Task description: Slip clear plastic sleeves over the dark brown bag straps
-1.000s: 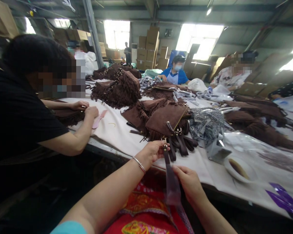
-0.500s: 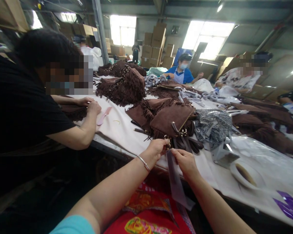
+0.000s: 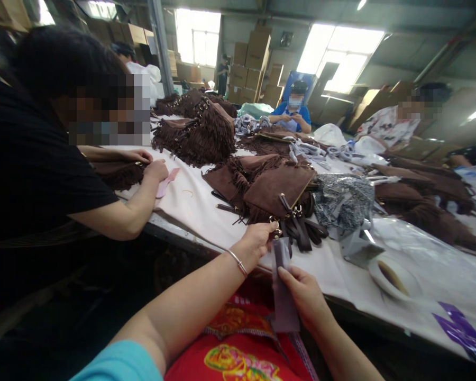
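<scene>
My left hand [image 3: 258, 239] is closed at the table's front edge, its fingers pinched on a gold-coloured metal clasp [image 3: 276, 228]. Just behind it lie brown fringed handbags [image 3: 275, 191], with dark straps [image 3: 301, 233] hanging off their near side. Between thumb and fingers, my right hand [image 3: 302, 292] grips a translucent plastic sleeve [image 3: 284, 313]. The sleeve stands nearly upright, its upper end right below the clasp, and something dark shows through it. Whether the clasp's strap runs inside the sleeve I cannot tell.
To the left a co-worker in black [image 3: 43, 174] bends over another brown bag, beside a pink comb [image 3: 167, 182]. Rightward lie crinkled silvery plastic [image 3: 343, 203], a tape roll [image 3: 394, 278] and purple film [image 3: 464, 328]. More bags [image 3: 198, 127] are piled behind; other people sit across the table.
My right hand has slid down the plastic sleeve, away from the clasp, and the sleeve now hangs straighter. My left hand stays at the clasp. The co-worker in blue has brought both hands together.
</scene>
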### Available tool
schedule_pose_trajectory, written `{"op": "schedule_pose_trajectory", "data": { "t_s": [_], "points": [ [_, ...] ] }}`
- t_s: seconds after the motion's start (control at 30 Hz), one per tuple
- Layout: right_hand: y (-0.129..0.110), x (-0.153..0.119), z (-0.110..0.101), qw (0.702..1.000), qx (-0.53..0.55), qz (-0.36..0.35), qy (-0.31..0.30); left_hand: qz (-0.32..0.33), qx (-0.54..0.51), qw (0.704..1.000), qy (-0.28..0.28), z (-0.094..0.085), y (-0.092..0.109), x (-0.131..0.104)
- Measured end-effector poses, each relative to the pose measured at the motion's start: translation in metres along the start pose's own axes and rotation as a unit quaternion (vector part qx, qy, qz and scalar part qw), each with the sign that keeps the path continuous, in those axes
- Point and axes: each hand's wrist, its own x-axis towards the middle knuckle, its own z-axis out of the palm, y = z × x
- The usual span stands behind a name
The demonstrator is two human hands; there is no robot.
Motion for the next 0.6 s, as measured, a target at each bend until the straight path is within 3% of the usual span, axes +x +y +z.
{"op": "schedule_pose_trajectory", "data": {
  "t_s": [0.17, 0.3, 0.43, 0.53, 0.6],
  "points": [
    [-0.013, 0.018, 0.008, 0.998, 0.037, -0.028, 0.044, -0.026, 0.019, 0.999, -0.011, 0.004, -0.002, -0.004],
    [-0.025, 0.037, 0.01, 0.996, 0.067, -0.046, 0.044, -0.021, 0.045, 0.999, -0.018, -0.006, 0.003, -0.014],
    [-0.024, 0.042, 0.012, 0.996, 0.074, -0.029, 0.046, 0.055, 0.144, 0.988, -0.013, -0.023, 0.009, -0.019],
    [-0.02, 0.039, 0.013, 0.996, 0.082, -0.01, 0.041, 0.143, 0.232, 0.962, -0.007, -0.03, 0.011, -0.016],
    [-0.02, 0.037, 0.013, 0.995, 0.091, -0.007, 0.041, 0.188, 0.271, 0.944, -0.035, -0.03, 0.013, -0.011]
  ]
}}
